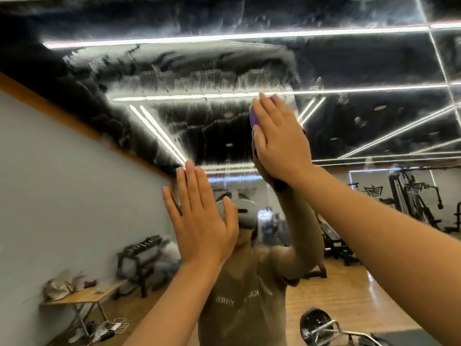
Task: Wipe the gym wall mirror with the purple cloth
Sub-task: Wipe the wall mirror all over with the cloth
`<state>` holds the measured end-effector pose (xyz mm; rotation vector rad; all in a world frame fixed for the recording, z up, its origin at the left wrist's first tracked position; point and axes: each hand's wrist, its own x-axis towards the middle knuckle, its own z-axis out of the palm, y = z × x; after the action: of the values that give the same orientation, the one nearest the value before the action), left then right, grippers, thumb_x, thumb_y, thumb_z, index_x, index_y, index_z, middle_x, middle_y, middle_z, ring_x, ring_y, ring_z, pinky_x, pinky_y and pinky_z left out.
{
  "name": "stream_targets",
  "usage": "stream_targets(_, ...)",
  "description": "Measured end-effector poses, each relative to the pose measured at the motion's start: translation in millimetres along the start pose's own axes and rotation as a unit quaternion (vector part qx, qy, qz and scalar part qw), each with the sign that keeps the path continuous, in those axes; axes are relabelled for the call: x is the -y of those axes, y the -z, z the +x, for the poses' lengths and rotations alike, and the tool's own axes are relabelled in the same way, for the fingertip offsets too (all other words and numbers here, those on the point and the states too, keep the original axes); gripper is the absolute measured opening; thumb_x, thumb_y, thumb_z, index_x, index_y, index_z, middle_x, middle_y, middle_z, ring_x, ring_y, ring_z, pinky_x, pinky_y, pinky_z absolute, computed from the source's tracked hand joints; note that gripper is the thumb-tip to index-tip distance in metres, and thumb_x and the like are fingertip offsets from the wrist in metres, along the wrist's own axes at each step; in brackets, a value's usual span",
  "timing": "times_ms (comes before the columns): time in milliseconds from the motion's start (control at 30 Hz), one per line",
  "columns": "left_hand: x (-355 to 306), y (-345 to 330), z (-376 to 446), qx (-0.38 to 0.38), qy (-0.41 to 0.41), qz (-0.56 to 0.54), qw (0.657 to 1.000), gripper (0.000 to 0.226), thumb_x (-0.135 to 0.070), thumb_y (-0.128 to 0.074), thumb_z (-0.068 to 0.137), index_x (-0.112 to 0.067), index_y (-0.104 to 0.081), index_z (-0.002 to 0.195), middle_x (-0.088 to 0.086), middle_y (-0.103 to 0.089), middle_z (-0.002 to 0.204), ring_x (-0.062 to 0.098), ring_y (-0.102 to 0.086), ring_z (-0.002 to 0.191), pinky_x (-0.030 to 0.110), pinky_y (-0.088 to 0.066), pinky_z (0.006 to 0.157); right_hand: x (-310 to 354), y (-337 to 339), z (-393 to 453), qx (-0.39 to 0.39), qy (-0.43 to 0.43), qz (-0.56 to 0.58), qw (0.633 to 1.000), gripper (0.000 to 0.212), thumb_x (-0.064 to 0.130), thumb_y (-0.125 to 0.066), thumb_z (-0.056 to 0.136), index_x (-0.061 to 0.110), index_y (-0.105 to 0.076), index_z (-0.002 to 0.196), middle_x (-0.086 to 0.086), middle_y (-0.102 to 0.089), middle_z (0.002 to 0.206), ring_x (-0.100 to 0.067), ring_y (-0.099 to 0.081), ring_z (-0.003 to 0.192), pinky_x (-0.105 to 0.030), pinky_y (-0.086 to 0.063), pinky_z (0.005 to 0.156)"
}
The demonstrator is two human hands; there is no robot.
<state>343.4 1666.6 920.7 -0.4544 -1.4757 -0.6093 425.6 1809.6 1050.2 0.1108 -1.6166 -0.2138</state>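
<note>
Right hand [279,138] is flat, fingers straight and together, palm pressing the purple cloth [255,117] against the wall mirror [361,61]. No curl round the cloth, it is pinned under the palm, not gripped. Only a narrow purple strip shows at the hand's left edge and a bit past the fingertips; rest is hidden by the hand. Cloth looks soft, bunched or folded, can't tell which.

Left hand [199,221] is also fully flat, fingers straight and slightly spread, thumb out, palm toward the glass lower and left of the right hand. Holds nothing. Contact with the glass looks likely, can't confirm.

Cloth sits mid-mirror, near the centre of the view, just below the smeared zone. Upper mirror carries white streaky film [189,78], feathered vertical drip marks along its lower edge, broad swipe arcs above. Glass is in panels, thin seams visible toward the upper right corner.

Reflection shows light strips [224,36], wood floor [349,295], dumbbell rack [139,255], folding table [82,295] at lower left, cable machine [411,196] at right.
</note>
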Motion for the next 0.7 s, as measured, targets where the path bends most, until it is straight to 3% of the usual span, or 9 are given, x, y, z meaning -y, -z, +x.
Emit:
stream_targets(167, -1, 1, -2, 0.004, 0.002, 0.001, 1.0, 0.073, -0.042, -0.024, 0.099, 0.0, -0.016, 0.158, 0.015, -0.01, 0.168, 0.028, -0.006, 0.156, 0.051, 0.002, 0.125, 7, 6, -116, 0.04, 0.12, 0.011, 0.992, 0.052, 0.029, -0.038, 0.104, 0.012, -0.04, 0.154, -0.007, -0.033, 0.162, -0.024, -0.022, 0.154, -0.044, -0.019, 0.124)
stream_targets(300, -2, 0, -1, 0.006, 0.005, 0.009, 1.0, 0.073, -0.042, -0.023, 0.099, 0.0, -0.014, 0.159, 0.015, -0.008, 0.168, 0.028, -0.005, 0.156, 0.053, 0.0, 0.125, -4, 16, -175, 0.102, 0.201, -0.03, 0.974, 0.052, 0.031, -0.036, 0.106, 0.016, -0.037, 0.155, -0.005, -0.029, 0.164, -0.024, -0.021, 0.154, -0.046, -0.025, 0.121)
stream_targets(433, -2, 0, -2, 0.001, 0.002, 0.01, 1.0, 0.073, -0.041, -0.025, 0.099, 0.0, -0.015, 0.159, 0.016, -0.011, 0.167, 0.029, -0.007, 0.156, 0.054, -0.003, 0.124, -19, 21, -159, 0.139, 0.269, -0.018, 0.953, 0.053, 0.032, -0.037, 0.105, 0.018, -0.035, 0.156, -0.003, -0.027, 0.165, -0.022, -0.019, 0.154, -0.044, -0.022, 0.123)
stream_targets(567, -2, -1, -1, -0.009, -0.003, 0.006, 1.0, 0.072, -0.04, -0.026, 0.1, 0.001, -0.018, 0.158, 0.017, -0.014, 0.167, 0.03, -0.01, 0.155, 0.055, -0.004, 0.124, -43, 26, -104, 0.195, 0.379, -0.024, 0.904, 0.053, 0.031, -0.037, 0.105, 0.019, -0.036, 0.156, -0.002, -0.028, 0.165, -0.019, -0.017, 0.155, -0.041, -0.013, 0.126)
stream_targets(700, -2, 0, -2, -0.004, 0.002, 0.0, 1.0, 0.073, -0.041, -0.026, 0.099, 0.0, -0.017, 0.158, 0.015, -0.012, 0.167, 0.029, -0.009, 0.155, 0.055, -0.005, 0.124, -60, 30, -39, 0.151, 0.294, -0.019, 0.944, 0.051, 0.031, -0.035, 0.105, 0.016, -0.04, 0.154, -0.004, -0.033, 0.162, -0.022, -0.022, 0.153, -0.046, -0.019, 0.125)
